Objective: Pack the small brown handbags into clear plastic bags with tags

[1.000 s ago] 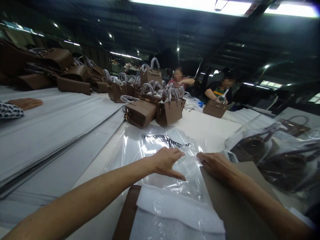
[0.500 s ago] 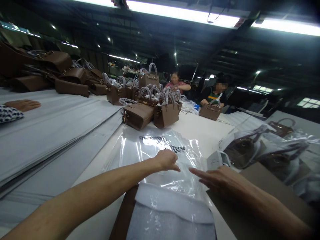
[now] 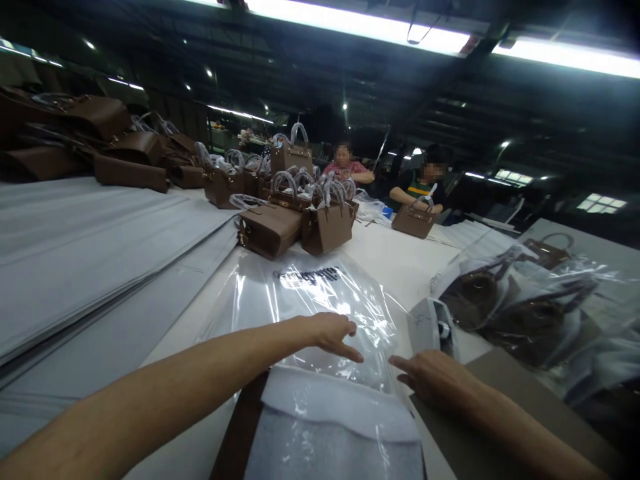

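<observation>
white table point(image 3: 400, 257), brown handbags point(image 3: 300, 223), dim workshop w/ strip lights point(image 3: 360, 23).

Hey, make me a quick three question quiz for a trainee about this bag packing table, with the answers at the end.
1. True or false: the left hand rests flat on the clear plastic bag.
2. Multiple choice: what colour are the handbags grouped at the middle of the table? A) black B) brown C) white
3. What lies stacked along the left side of the table?

Key:
1. True; the right hand lies at the bag's right edge.
2. B, brown, with handles wrapped in clear film.
3. A pile of large grey sheets.
</observation>
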Motion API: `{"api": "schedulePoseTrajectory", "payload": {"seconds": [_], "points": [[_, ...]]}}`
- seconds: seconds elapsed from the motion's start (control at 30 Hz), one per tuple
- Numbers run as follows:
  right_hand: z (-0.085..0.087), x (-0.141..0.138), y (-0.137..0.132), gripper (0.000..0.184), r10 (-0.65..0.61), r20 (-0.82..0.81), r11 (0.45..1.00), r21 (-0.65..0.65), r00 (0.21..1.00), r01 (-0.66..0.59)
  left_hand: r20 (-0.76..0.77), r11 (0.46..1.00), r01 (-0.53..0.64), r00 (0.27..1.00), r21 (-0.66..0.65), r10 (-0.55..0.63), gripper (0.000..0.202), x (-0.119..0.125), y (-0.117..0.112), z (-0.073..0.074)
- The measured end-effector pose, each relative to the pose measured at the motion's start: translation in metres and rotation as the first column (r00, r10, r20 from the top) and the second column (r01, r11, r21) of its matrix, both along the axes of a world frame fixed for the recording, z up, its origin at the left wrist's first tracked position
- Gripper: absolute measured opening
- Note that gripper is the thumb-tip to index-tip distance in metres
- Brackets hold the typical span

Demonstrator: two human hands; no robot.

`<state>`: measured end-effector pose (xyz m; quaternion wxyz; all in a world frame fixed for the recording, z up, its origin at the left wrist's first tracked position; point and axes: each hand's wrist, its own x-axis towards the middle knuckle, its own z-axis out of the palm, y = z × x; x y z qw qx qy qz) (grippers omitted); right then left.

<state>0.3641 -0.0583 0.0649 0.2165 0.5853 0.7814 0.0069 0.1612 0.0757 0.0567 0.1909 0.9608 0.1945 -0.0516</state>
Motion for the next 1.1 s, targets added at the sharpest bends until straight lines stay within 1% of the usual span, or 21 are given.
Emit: {"api": "schedulePoseTrajectory", "payload": {"seconds": [0.07, 0.1, 0.17, 0.23, 0.33, 0.43, 0.57, 0.63, 0.67, 0.77, 0.83, 0.87, 0.97, 1.03, 1.1], "points": [[-0.014, -0.007, 0.010, 0.034, -0.002, 0.023, 1.000, -0.029, 1.000, 0.002, -0.048, 1.000, -0.012, 0.999, 0.017, 0.013, 0.071, 0.015, 0.001, -0.003], [-0.022, -0.009, 0.017, 0.040, -0.002, 0.035, 0.999, -0.033, 0.999, 0.004, -0.071, 0.999, -0.019, 0.997, 0.026, 0.021, 0.072, 0.023, 0.001, -0.005], [-0.037, -0.010, 0.029, 0.054, -0.009, 0.054, 1.000, -0.022, 0.999, 0.010, -0.108, 0.999, -0.031, 0.994, 0.040, 0.035, 0.071, 0.038, 0.000, -0.011], [-0.047, -0.008, 0.039, 0.062, -0.016, 0.060, 1.000, 0.003, 0.998, 0.016, -0.134, 0.996, -0.055, 0.989, 0.066, 0.063, 0.065, 0.048, -0.003, -0.019], [-0.050, -0.004, 0.045, 0.064, -0.031, 0.047, 0.999, 0.033, 0.998, 0.030, -0.163, 0.983, -0.119, 0.976, 0.140, 0.142, 0.046, 0.052, -0.004, -0.030], [-0.047, 0.000, 0.045, 0.055, -0.054, 0.020, 0.998, 0.021, 0.998, 0.054, -0.195, 0.971, -0.143, 0.964, 0.192, 0.181, 0.031, 0.045, -0.004, -0.037], [-0.051, 0.003, 0.042, 0.048, -0.090, -0.010, 0.995, -0.034, 0.996, 0.090, -0.225, 0.980, -0.057, 0.969, 0.188, 0.100, 0.036, 0.037, -0.003, -0.043], [-0.055, 0.002, 0.041, 0.045, -0.109, -0.021, 0.994, -0.028, 0.994, 0.108, -0.246, 0.983, 0.004, 0.968, 0.183, 0.041, 0.035, 0.036, -0.003, -0.045], [-0.057, 0.001, 0.042, 0.045, -0.117, -0.024, 0.993, -0.017, 0.993, 0.116, -0.253, 0.982, 0.034, 0.967, 0.184, 0.014, 0.032, 0.037, -0.003, -0.046], [-0.059, -0.003, 0.046, 0.048, -0.115, -0.038, 0.993, 0.019, 0.993, 0.116, -0.262, 0.974, 0.097, 0.964, 0.205, -0.041, 0.019, 0.039, -0.004, -0.041], [-0.058, -0.003, 0.051, 0.048, -0.094, -0.049, 0.994, 0.051, 0.994, 0.096, -0.245, 0.967, 0.109, 0.968, 0.231, -0.051, 0.019, 0.039, -0.002, -0.034], [-0.056, -0.003, 0.053, 0.045, -0.082, -0.054, 0.994, 0.073, 0.995, 0.085, -0.226, 0.964, 0.104, 0.973, 0.246, -0.047, 0.021, 0.037, -0.001, -0.030], [-0.045, 0.001, 0.057, 0.033, -0.071, -0.056, 0.983, 0.165, 0.996, 0.080, -0.141, 0.956, 0.046, 0.990, 0.289, -0.005, 0.025, 0.026, 0.005, -0.016], [-0.034, 0.002, 0.057, 0.031, -0.072, -0.054, 0.971, 0.224, 0.996, 0.082, -0.078, 0.954, -0.004, 0.997, 0.299, 0.029, 0.025, 0.016, 0.007, -0.007], [-0.023, -0.001, 0.056, 0.031, -0.053, -0.060, 0.964, 0.259, 0.997, 0.067, -0.010, 0.957, -0.038, 0.999, 0.288, 0.043, 0.027, 0.010, 0.003, 0.000]]}}
